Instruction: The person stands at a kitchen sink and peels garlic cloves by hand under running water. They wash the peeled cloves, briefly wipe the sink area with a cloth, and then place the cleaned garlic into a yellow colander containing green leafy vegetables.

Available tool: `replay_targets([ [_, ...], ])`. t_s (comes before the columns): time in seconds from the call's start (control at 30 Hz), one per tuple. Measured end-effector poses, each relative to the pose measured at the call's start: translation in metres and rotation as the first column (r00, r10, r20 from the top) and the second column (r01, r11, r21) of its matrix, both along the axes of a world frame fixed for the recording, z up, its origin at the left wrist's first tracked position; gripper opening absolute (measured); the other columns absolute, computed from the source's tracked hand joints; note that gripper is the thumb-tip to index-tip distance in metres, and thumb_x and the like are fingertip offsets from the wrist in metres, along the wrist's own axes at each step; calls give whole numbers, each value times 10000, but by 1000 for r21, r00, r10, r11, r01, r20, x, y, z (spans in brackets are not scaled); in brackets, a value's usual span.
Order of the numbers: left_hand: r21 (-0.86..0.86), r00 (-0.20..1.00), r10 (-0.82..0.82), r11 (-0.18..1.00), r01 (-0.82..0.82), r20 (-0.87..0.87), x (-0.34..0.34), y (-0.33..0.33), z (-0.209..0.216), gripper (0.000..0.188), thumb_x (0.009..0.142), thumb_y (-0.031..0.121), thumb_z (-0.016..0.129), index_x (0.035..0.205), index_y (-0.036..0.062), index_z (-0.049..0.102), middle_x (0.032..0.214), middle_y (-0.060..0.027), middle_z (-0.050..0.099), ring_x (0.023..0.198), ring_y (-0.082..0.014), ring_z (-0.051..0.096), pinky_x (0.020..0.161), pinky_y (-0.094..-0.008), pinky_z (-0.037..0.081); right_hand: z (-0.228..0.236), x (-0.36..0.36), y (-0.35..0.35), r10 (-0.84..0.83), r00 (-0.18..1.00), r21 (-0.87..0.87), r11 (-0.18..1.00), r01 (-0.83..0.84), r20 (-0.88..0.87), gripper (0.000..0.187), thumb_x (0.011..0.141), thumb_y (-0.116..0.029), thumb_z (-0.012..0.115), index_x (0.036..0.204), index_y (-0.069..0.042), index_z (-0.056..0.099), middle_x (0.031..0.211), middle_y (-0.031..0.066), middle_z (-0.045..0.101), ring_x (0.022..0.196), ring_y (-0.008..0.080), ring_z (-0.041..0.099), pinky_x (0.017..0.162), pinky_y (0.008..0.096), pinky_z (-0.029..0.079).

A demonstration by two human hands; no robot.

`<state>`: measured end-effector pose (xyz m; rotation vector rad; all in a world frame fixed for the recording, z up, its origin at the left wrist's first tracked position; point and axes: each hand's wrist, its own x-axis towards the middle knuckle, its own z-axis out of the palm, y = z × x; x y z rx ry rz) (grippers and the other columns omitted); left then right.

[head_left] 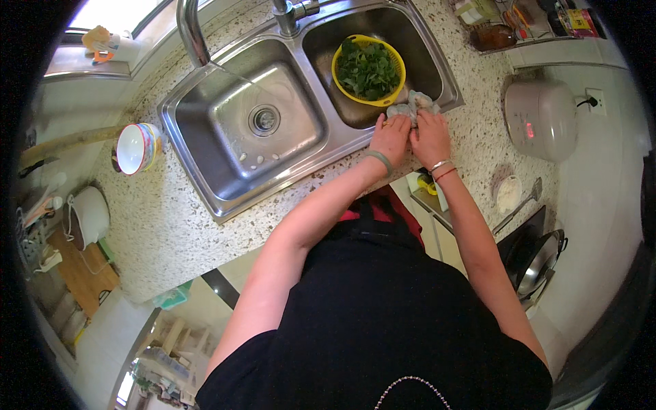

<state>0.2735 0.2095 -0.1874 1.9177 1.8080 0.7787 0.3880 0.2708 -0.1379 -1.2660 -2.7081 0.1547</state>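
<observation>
Both my hands are close together at the front edge of the right sink basin point(424, 51). My left hand point(391, 138) has its fingers curled against a crumpled pale grey cloth point(413, 104), which bunches up over the basin's rim. Beside it, my right hand point(431, 139) presses its fingers on the same cloth. Part of the cloth is hidden under my fingers. Just beyond it, a yellow colander point(402, 63) full of green leaves point(369, 70) rests in the right basin.
The left basin point(198, 133) has a drain point(264, 120) and several pale bits; a thin water-like streak hangs below the tap point(189, 31). Stacked bowls point(133, 149) stand left of the sink. A rice cooker point(541, 119), small white bowl point(508, 193), spatula point(523, 205) and wok point(540, 263) lie rightward.
</observation>
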Motion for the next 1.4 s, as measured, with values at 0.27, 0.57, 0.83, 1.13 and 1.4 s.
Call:
replay_targets([
  [0.27,-57,996,62,996,-66,-69,-42,-41,11,328,788,163,516,1109,95,520,1090,-69,560,1047,-226,518,1001,-494,248,-9,-45,-30,41,997,-101,994,-35,58,188,686,-166,557,795,-14,575,883,136,554,910,303,506,884,414,375],
  [0.57,-135,958,109,980,-148,-265,-105,-121,18,336,766,197,576,1087,108,532,1067,-44,575,1024,-185,537,1009,-487,247,-10,-106,-96,205,971,-148,964,-222,-120,174,671,-183,601,763,-44,554,838,122,525,878,290,497,831,401,381],
  [0.83,-216,891,246,914,-345,-381,-177,-230,32,402,759,223,606,1125,82,519,1143,-49,546,1114,-172,483,1046,-506,193,1,-186,-175,424,877,-278,835,-475,-226,274,705,-223,615,871,-10,569,942,139,551,936,292,505,861,398,382],
  [1.13,-292,756,305,789,-541,-579,-242,-326,50,483,777,282,594,1186,45,494,1223,-53,501,1197,-163,418,1060,-536,150,-2,-271,-252,610,737,-490,567,-662,-291,517,717,-249,586,1128,44,476,1163,182,505,1129,328,434,951,428,333],
  [1.4,-334,812,227,827,-452,-537,-297,-345,63,620,776,380,594,1275,46,443,1347,-36,424,1282,-146,338,1090,-482,152,-31,-302,-276,717,596,-420,446,-791,-362,502,719,-202,547,1167,-1,440,1258,160,432,1241,312,350,991,428,309],
])
